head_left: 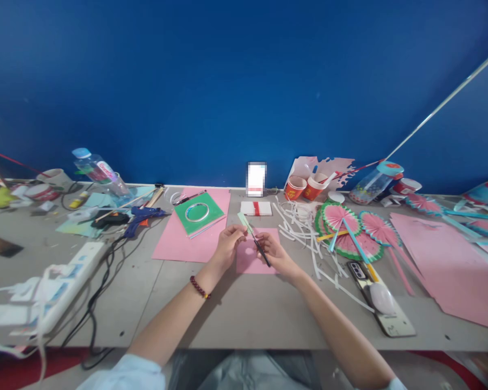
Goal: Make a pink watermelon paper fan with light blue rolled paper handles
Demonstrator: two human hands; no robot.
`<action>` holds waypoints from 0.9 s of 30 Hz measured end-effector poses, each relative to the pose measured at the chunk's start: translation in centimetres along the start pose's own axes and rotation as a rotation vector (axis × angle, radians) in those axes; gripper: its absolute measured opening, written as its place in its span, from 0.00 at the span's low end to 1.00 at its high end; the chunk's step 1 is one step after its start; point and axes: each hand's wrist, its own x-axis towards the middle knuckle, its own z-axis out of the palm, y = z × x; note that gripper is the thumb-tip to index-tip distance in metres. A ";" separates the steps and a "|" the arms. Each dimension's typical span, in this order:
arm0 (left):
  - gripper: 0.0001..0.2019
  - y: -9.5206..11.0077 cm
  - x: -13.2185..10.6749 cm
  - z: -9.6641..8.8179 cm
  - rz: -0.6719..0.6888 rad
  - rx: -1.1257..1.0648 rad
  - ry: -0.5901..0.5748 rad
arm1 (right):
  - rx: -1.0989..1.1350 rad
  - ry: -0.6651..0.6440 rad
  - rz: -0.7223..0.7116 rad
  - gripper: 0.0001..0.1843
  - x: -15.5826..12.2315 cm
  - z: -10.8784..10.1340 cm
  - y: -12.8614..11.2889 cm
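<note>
Above a small pink paper sheet [249,266], my two hands are close together. My left hand [231,242] pinches a pale green paper strip [242,219] between thumb and fingers. Slim scissors [261,252] with dark handles sit in my right hand [275,252], fingers closed round them. Their blades point up and left toward the strip; whether they touch it I cannot make out. Behind my hands lies a white packet [248,209] with a red band. A lit phone [256,180], its screen blurred out, leans against the blue wall.
Left are a green square sheet [208,223] with a tape ring on it, a blue glue gun [140,218] and a white power strip [75,281] with cables. Right are white paper strips [294,230], watermelon-patterned paper fans [341,219], red paper cups [294,188] and a phone [396,325].
</note>
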 end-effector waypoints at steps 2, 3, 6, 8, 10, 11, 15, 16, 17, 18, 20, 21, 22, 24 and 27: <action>0.07 0.0 0.0 0.0 0.000 -0.003 -0.004 | 0.004 -0.009 0.004 0.29 0.0 0.0 0.0; 0.07 -0.1 0.0 0.0 0.000 -0.003 -0.005 | 0.005 -0.011 0.005 0.29 -0.1 0.0 0.0; 0.07 -0.2 0.0 -0.1 0.003 -0.005 -0.008 | 0.006 -0.017 0.005 0.29 -0.1 -0.1 0.1; 0.07 -0.2 0.1 -0.2 0.008 -0.004 -0.011 | 0.007 -0.021 0.004 0.29 -0.1 -0.1 0.1; 0.07 -0.3 0.1 -0.2 0.008 0.002 -0.010 | 0.005 -0.027 0.005 0.30 -0.1 -0.1 0.0; 0.07 -0.3 0.2 -0.2 0.007 0.005 -0.008 | 0.003 -0.029 0.008 0.29 -0.1 -0.1 0.0; 0.06 -0.3 0.2 -0.2 0.008 0.006 0.000 | -0.002 -0.031 0.017 0.29 -0.2 -0.1 -0.3; 0.06 -0.3 0.2 -0.2 0.007 0.004 0.002 | -0.001 -0.029 0.018 0.29 -0.2 0.0 -0.3; 0.06 -0.3 0.2 -0.2 0.006 0.002 0.003 | 0.000 -0.028 0.019 0.29 -0.2 0.0 -0.4; 0.05 -0.3 0.2 -0.1 0.005 0.000 0.004 | 0.001 -0.026 0.019 0.29 -0.2 0.0 -0.4; 0.05 -0.3 0.2 -0.2 0.004 -0.003 0.002 | 0.004 -0.020 0.018 0.29 -0.2 -0.1 -0.3; 0.05 -0.3 0.2 -0.2 0.005 -0.005 0.002 | 0.007 -0.017 0.016 0.29 -0.1 -0.1 -0.2; 0.05 -0.3 0.2 -0.2 0.005 -0.007 0.003 | 0.011 -0.016 0.015 0.29 -0.1 -0.1 -0.2; 0.05 -0.3 0.1 -0.2 0.005 -0.006 0.008 | 0.016 -0.014 0.015 0.29 0.0 -0.1 0.0; 0.05 -0.3 0.1 -0.2 0.004 -0.001 0.014 | 0.021 -0.014 0.021 0.29 0.0 -0.1 0.2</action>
